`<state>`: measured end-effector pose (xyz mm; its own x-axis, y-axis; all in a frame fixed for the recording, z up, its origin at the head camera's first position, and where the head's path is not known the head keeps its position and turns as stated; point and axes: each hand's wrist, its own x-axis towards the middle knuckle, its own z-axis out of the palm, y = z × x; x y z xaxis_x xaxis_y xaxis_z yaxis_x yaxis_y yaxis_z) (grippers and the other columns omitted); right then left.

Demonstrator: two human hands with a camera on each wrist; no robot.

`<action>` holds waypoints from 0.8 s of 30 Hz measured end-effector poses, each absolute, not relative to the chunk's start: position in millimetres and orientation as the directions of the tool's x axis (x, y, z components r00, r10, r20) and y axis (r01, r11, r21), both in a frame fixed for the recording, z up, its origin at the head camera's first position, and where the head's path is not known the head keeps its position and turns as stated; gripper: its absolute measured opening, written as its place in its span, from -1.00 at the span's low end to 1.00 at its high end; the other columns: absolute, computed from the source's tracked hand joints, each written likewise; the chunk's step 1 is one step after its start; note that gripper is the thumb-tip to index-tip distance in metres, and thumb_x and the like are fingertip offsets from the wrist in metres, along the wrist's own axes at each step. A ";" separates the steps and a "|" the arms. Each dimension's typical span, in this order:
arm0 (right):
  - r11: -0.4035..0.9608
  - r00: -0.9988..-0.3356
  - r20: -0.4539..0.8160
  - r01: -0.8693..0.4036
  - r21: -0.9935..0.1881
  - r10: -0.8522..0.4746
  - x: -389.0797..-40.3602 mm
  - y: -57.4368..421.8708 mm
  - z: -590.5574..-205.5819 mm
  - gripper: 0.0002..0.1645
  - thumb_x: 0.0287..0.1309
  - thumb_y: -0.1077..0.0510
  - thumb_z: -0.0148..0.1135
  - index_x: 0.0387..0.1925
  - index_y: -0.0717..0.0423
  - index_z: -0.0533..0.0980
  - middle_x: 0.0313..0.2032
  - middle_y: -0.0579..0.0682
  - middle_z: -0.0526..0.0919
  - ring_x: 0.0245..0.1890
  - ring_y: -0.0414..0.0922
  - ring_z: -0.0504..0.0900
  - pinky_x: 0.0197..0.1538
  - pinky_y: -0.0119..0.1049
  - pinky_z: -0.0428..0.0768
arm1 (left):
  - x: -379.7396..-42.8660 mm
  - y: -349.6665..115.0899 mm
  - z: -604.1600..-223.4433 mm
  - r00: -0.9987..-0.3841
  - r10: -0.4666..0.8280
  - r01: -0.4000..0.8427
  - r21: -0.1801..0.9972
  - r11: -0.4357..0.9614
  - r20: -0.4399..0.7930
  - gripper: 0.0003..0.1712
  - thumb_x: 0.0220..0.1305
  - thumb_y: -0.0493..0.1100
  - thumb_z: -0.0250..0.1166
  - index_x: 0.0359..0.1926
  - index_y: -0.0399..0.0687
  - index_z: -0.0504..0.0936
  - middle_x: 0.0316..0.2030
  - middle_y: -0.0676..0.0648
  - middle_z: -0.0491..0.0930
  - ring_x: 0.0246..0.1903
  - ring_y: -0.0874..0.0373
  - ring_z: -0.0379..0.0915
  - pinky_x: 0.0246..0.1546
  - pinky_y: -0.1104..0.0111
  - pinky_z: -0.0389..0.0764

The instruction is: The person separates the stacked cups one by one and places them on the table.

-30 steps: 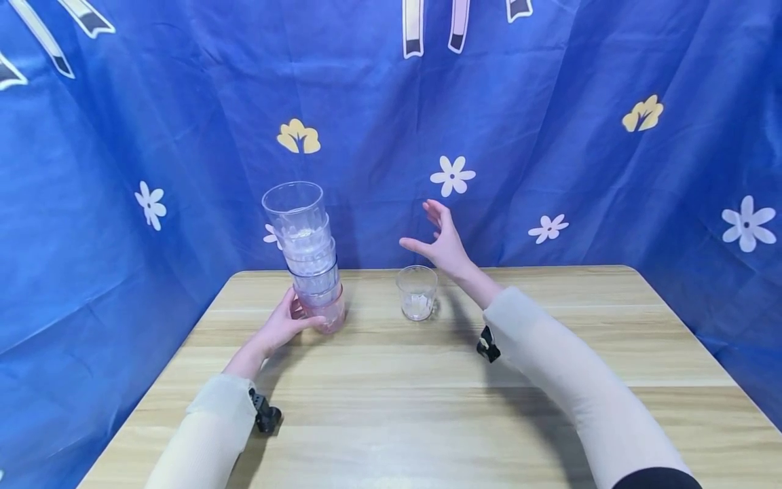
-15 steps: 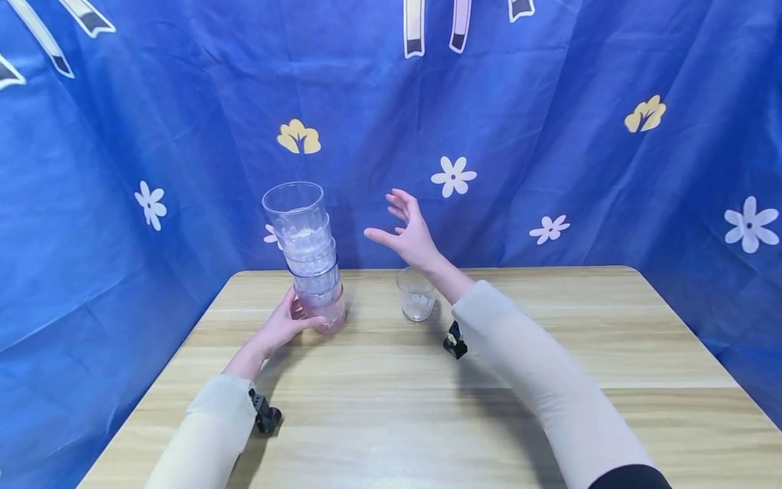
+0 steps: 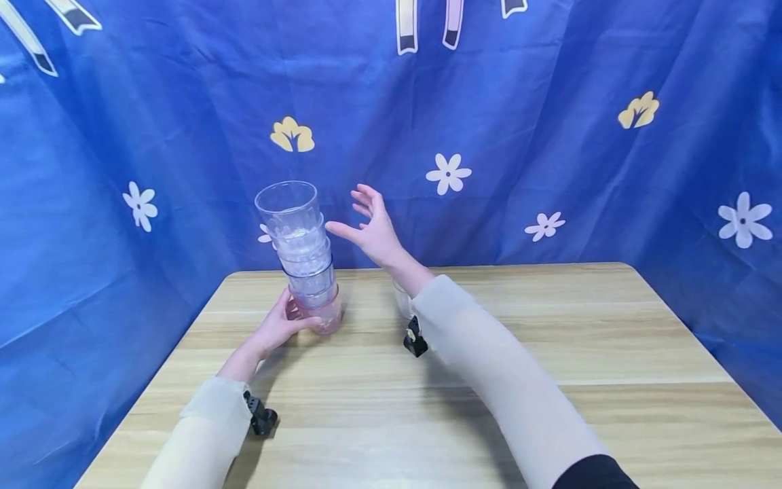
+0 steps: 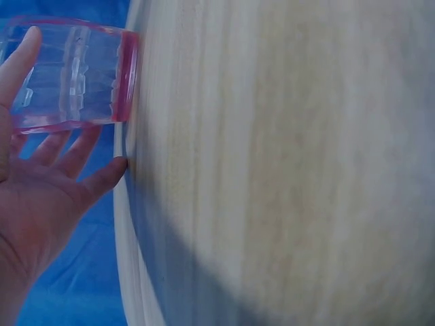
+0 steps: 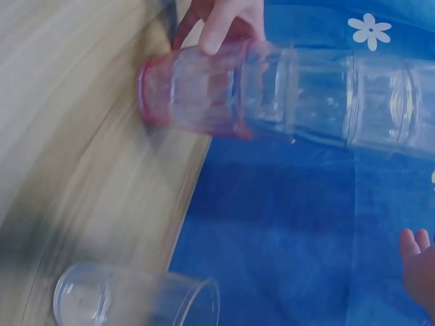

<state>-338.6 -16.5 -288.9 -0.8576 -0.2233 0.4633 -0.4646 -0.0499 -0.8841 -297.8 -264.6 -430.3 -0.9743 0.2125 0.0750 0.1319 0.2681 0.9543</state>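
Observation:
A tall stack of nested glasses stands on the table in the head view, leaning slightly left toward its top. Its lowest is a pink glass [image 3: 328, 314]; above it is a glass with a dark rim [image 3: 311, 280], and a clear glass [image 3: 288, 207] tops it. My left hand [image 3: 277, 327] grips the pink glass from the left, thumb in front, fingers partly hidden behind. My right hand [image 3: 374, 234] hovers just right of the stack's upper part, thumb and fingers spread, holding nothing. A single clear glass [image 5: 136, 295] stands apart to the right, mostly hidden by my right forearm in the head view.
The wooden table [image 3: 550, 326] ends just behind the glasses. A blue patterned curtain [image 3: 501, 163] hangs behind it and along both sides. Each wrist wears a small black camera, such as the left camera [image 3: 263, 415].
My right hand has moved left, from above the single glass to beside the stack, its forearm now covering most of that glass. My left hand keeps its grip on the pink glass.

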 end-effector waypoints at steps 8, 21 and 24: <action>-0.051 -0.853 0.459 -0.462 -0.886 -0.249 -338.1 -30.8 -284.3 0.06 0.07 0.14 0.45 0.45 0.02 -0.01 0.36 -0.04 0.26 0.29 -0.18 0.29 0.31 -0.14 0.35 | -295.2 -263.2 -428.4 -0.969 0.231 0.152 0.954 0.259 0.091 0.01 0.17 -0.38 0.35 0.47 -0.21 -0.11 0.33 -0.46 0.16 0.31 -0.31 0.11 0.28 0.06 0.30; -0.027 -0.847 0.453 -0.465 -0.885 -0.278 -331.7 -56.7 -275.4 0.07 0.03 0.14 0.48 0.45 0.02 0.03 0.37 -0.03 0.27 0.32 -0.17 0.28 0.29 -0.22 0.37 | -296.1 -264.9 -427.4 -0.970 0.226 0.144 0.956 0.256 0.086 0.02 0.16 -0.39 0.35 0.48 -0.19 -0.10 0.32 -0.46 0.18 0.30 -0.31 0.14 0.28 0.02 0.29; -0.022 -0.845 0.456 -0.469 -0.883 -0.279 -331.1 -61.2 -274.5 0.06 0.03 0.15 0.48 0.44 0.03 0.05 0.36 -0.01 0.28 0.32 -0.18 0.29 0.29 -0.23 0.37 | -296.1 -265.1 -427.3 -0.972 0.222 0.138 0.958 0.253 0.081 0.02 0.16 -0.39 0.35 0.47 -0.18 -0.09 0.32 -0.45 0.19 0.29 -0.29 0.16 0.28 0.06 0.31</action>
<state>-331.1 -61.2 -274.5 -0.8450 -0.2789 0.4564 -0.4694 -0.0221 -0.8827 -296.1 -265.1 -427.3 -0.9717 0.2217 0.0813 0.1379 0.2531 0.9576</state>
